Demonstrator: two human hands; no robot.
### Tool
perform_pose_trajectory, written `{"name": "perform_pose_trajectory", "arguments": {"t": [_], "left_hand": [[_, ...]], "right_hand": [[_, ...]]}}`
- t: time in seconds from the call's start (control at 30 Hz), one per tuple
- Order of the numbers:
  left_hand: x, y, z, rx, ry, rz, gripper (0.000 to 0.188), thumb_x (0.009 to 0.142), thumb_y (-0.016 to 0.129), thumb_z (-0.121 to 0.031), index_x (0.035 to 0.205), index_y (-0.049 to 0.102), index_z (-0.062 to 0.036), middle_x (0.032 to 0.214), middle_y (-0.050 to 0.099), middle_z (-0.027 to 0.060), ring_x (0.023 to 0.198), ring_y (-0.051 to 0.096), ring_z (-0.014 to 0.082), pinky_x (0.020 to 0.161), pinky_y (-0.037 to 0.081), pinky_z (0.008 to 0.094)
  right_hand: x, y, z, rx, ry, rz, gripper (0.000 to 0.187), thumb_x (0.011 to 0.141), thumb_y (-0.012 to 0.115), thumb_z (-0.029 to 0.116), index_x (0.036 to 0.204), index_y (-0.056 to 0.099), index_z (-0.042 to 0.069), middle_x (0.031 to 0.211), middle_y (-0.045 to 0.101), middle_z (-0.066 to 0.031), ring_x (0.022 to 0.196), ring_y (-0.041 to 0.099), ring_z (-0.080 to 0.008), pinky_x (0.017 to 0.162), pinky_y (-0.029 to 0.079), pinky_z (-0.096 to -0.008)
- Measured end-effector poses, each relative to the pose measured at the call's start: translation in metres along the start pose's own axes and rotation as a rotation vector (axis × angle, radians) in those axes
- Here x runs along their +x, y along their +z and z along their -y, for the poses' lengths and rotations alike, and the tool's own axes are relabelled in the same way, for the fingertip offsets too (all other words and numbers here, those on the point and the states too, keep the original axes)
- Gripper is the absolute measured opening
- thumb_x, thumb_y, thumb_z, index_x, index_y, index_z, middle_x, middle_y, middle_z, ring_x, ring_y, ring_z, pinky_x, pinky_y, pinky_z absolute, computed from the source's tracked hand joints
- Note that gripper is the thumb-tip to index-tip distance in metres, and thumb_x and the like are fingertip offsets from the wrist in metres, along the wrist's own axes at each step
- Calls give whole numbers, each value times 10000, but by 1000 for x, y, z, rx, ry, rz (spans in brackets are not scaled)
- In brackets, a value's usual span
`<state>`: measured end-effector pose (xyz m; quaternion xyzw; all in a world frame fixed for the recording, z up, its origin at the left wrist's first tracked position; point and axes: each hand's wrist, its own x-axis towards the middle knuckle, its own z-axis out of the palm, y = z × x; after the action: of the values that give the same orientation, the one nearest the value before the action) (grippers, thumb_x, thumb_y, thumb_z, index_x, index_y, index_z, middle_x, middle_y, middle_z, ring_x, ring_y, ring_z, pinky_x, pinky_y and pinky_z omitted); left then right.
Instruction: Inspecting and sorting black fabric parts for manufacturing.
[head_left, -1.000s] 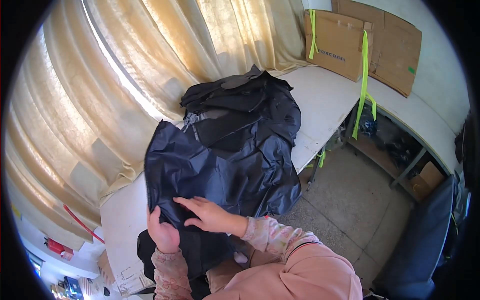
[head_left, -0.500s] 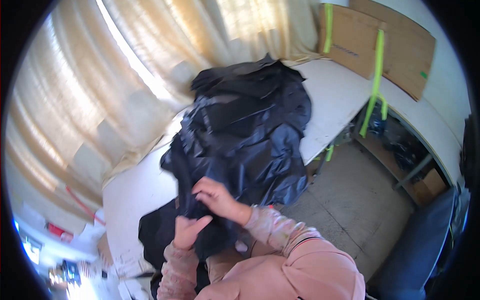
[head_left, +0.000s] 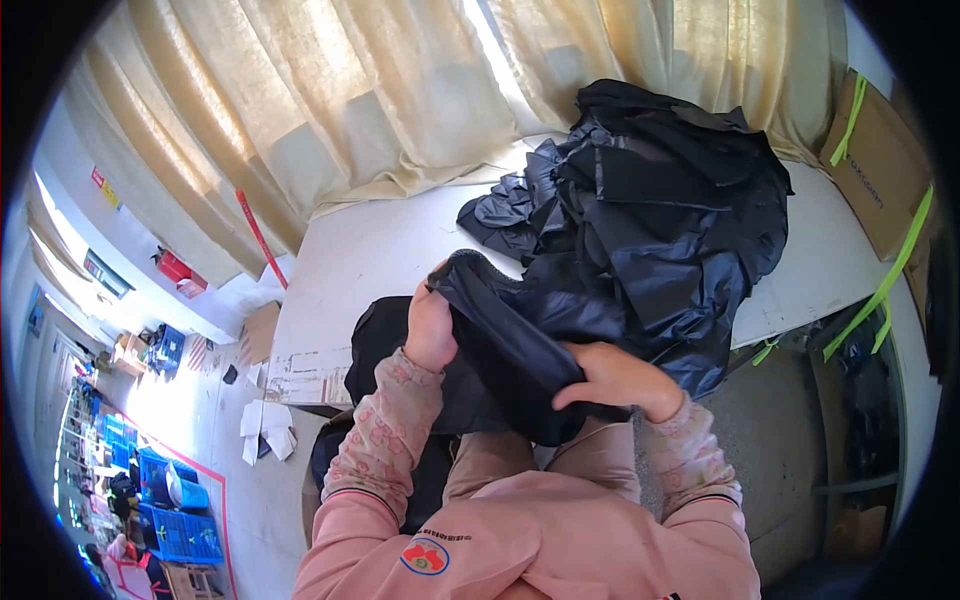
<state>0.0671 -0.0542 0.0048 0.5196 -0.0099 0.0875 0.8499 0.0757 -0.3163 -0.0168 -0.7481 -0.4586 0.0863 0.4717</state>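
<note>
On my screen the left hand [head_left: 431, 333] pinches the shiny black cloth [head_left: 512, 345] at its ten o'clock edge, over the counter's [head_left: 345, 255] six o'clock side, I can't tell if the right hand [head_left: 622, 380] grips, and this soft, light, slippery-looking stuff seems best held by edges.

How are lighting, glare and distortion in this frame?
Head view: light glows through the curtains; head view: glare whites out some floor at left; head view: the black fabric shows sheen along its creases; head view: fisheye bends straight edges near the dark rim.
</note>
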Motion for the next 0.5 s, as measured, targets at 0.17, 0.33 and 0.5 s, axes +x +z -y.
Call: {"name": "perform_pose_trajectory", "arguments": {"t": [0.17,0.33,0.5], "left_hand": [[-20,-5,-17,349,-433,233,425,958,489,-289,1258,535,9,1171,621,108,1062,597,196,957,456,319],[-46,11,8,379,-553,1004,499,829,731,-310,1189,581,2,1174,601,38,1090,514,99,953,416,255],[-55,5,9,26,-363,564,552,803,752,-258,1245,541,-5,1155,624,76,1053,592,175,952,456,324]], "right_hand": [[-10,-86,8,-177,43,-644,227,691,635,-63,905,631,15,879,626,-112,861,629,-232,788,477,-300],[40,-90,12,-487,-220,-826,393,621,591,-155,955,621,50,927,614,-99,935,602,-285,827,477,-333],[43,-61,-12,-665,259,77,410,710,758,149,1085,614,62,1091,606,-110,1109,553,-297,957,410,-455]]}}
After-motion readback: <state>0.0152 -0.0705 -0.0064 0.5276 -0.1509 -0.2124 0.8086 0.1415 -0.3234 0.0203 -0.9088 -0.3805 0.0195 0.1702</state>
